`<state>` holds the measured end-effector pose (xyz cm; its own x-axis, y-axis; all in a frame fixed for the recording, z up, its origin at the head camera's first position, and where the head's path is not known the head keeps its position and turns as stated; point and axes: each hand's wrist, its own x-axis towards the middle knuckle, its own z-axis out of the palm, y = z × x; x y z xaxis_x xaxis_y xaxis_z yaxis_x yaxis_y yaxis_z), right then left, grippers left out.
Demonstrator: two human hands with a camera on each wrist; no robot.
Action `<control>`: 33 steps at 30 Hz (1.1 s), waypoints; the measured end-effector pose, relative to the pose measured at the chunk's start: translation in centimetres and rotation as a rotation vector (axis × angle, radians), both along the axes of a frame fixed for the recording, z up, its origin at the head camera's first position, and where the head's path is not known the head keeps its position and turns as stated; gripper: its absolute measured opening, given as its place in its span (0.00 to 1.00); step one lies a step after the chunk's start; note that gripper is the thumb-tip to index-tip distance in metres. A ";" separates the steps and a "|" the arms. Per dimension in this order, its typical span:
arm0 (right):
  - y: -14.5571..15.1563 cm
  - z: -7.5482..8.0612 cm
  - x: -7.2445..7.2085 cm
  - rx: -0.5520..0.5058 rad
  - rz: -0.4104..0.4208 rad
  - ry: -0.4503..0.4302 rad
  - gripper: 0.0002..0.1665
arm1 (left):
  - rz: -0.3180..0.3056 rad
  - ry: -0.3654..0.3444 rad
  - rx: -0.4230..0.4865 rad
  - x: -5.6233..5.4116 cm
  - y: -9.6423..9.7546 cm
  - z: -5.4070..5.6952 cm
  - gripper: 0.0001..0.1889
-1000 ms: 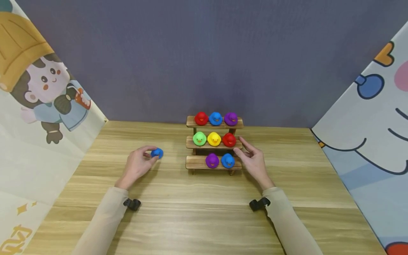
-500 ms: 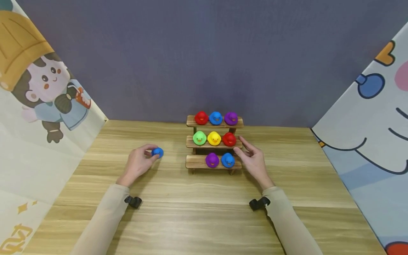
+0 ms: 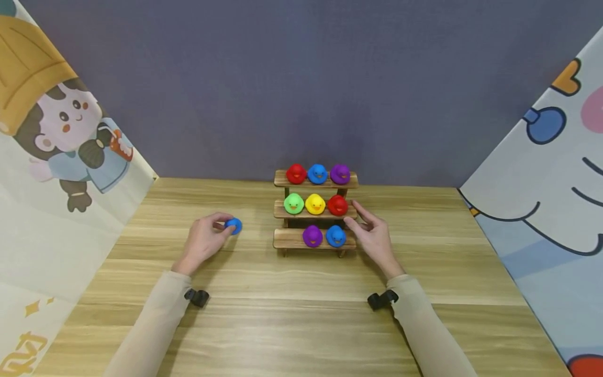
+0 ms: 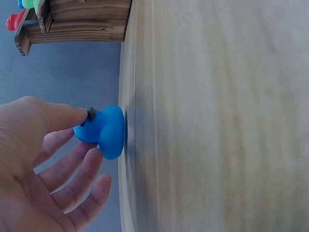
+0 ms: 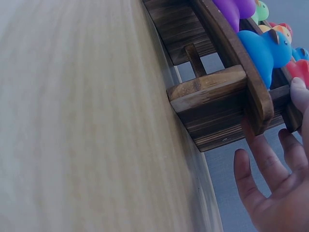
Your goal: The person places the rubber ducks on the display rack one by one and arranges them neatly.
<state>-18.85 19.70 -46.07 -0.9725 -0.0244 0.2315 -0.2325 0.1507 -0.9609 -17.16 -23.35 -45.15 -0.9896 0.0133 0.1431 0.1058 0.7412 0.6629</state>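
Note:
My left hand (image 3: 203, 242) pinches a small blue rubber duck (image 3: 236, 225) between thumb and fingers, left of a three-tier wooden stand (image 3: 285, 239). In the left wrist view, the duck (image 4: 112, 133) has its base right at the tabletop, thumb by its beak. My right hand (image 3: 374, 240) grips the right end of the stand's middle shelf, thumb in front and index finger behind. Beside that thumb sits a red duck (image 3: 337, 205). The right wrist view shows fingers (image 5: 264, 157) spread below the shelf ends.
Red, blue and purple ducks line the top shelf (image 3: 301, 184). Green (image 3: 294, 203) and yellow (image 3: 315, 204) ducks share the middle shelf. A purple duck (image 3: 313, 236) and a blue duck (image 3: 336, 236) sit on the bottom shelf, bare wood at its left. A grey wall (image 3: 212, 104) rises behind.
The blue duck in my left hand has turned slightly and shifted a touch to the right. My right hand keeps its place at the stand.

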 end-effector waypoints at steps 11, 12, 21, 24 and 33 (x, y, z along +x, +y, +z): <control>-0.4 1.6 0.9 -0.002 0.013 -0.011 0.33 | -0.004 0.035 0.052 0.9 0.8 0.9 0.15; -0.4 1.5 0.9 -0.001 0.014 -0.010 0.33 | -0.010 0.035 0.060 1.0 0.8 1.0 0.15; 0.0 0.1 -0.1 -0.008 0.000 -0.015 0.33 | -0.060 0.061 0.097 1.8 1.9 1.6 0.14; 0.2 -0.8 -0.6 -0.014 -0.009 -0.009 0.33 | -0.084 0.073 0.094 2.1 2.4 1.8 0.14; 0.3 -1.3 -0.5 0.011 -0.014 0.021 0.32 | -0.135 0.076 0.095 2.9 3.7 2.7 0.14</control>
<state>-19.39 19.97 -47.35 -0.9677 -0.0131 0.2517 -0.2504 0.1643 -0.9541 -14.24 -19.64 -42.48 -0.9660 0.1282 0.2247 0.2528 0.6516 0.7152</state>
